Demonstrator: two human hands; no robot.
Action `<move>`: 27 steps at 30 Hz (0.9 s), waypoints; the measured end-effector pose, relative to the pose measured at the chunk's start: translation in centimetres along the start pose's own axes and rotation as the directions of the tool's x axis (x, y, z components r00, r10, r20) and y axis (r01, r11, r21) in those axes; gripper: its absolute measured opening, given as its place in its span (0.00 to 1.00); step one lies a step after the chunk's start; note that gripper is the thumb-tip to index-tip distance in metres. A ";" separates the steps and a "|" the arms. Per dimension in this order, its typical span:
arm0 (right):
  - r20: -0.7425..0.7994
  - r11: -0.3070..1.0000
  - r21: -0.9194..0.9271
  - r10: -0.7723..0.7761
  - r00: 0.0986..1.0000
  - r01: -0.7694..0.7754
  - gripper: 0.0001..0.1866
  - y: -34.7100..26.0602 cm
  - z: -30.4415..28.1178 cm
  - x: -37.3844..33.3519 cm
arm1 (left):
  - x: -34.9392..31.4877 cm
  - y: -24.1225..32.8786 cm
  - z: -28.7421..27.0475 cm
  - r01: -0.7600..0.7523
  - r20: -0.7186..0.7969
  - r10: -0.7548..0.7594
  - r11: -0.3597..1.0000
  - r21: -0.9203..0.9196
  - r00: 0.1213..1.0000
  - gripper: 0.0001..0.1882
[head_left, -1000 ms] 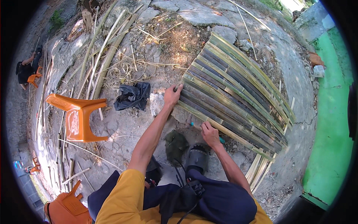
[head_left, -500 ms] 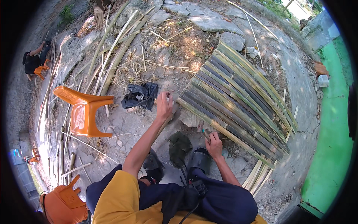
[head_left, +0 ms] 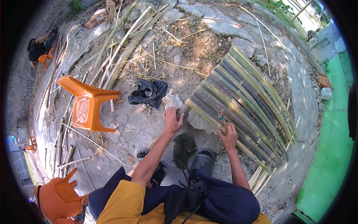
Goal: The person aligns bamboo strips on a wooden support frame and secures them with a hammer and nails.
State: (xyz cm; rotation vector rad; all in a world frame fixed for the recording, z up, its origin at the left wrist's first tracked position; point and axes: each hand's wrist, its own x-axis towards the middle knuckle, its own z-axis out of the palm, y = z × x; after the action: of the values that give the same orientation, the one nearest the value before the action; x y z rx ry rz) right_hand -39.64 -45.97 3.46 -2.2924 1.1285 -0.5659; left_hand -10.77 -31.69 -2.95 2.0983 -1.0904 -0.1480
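Note:
In my right hand (head_left: 228,137) is a small hammer (head_left: 223,125) with a wooden handle and a green band near its head. The fingers are closed round the handle, and the hammer stands over the near edge of a panel of split bamboo slats (head_left: 238,100). My left hand (head_left: 173,122) is curled round a pole (head_left: 183,108) by the panel's left corner, with a pale stone (head_left: 173,100) just beyond the fingers. Much of the pole is hidden under my left forearm. A dark green cloth (head_left: 184,149) lies between my boots.
A black plastic bag (head_left: 148,93) and an orange plastic chair (head_left: 87,106) stand to the left. Bamboo poles (head_left: 126,56) lie behind them. A person (head_left: 39,48) sits far left, and another in orange (head_left: 61,199) is lower left. A green strip (head_left: 324,145) borders the right.
My right hand has lifted the hammer from beside the panel to over its near edge. My left hand has come nearer me and right, uncovering the pale stone. The view has shifted slightly.

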 end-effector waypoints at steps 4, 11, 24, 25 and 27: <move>0.061 1.000 -0.021 -0.009 0.998 0.010 0.20 1.3 0.0 -0.6 | -0.8 1.0 0.4 0.024 -0.020 -0.023 1.000 0.005 1.000 0.21; 0.098 1.000 -0.002 -0.013 0.995 0.014 0.17 1.1 0.1 -0.7 | -1.5 1.1 0.3 0.026 -0.020 -0.026 1.000 -0.003 0.999 0.21; 0.085 0.998 0.066 -0.002 0.996 -0.004 0.18 2.0 0.5 -0.8 | 1.2 -0.9 2.0 0.322 -0.185 -0.349 0.933 -0.159 0.919 0.21; 0.098 0.998 0.067 -0.015 0.995 0.008 0.17 2.0 0.4 -0.7 | 1.3 -0.8 1.9 0.321 -0.187 -0.347 0.934 -0.157 0.919 0.21; 0.107 0.998 0.066 -0.022 0.994 0.015 0.17 2.3 0.4 -0.7 | 1.6 -0.4 1.8 0.317 -0.209 -0.351 0.931 -0.180 0.913 0.21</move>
State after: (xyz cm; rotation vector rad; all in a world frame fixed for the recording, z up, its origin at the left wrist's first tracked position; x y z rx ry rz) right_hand -41.15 -46.50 1.63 -2.2512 1.0232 -0.4734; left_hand -10.24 -33.80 -4.13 2.0941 -0.5555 -0.1301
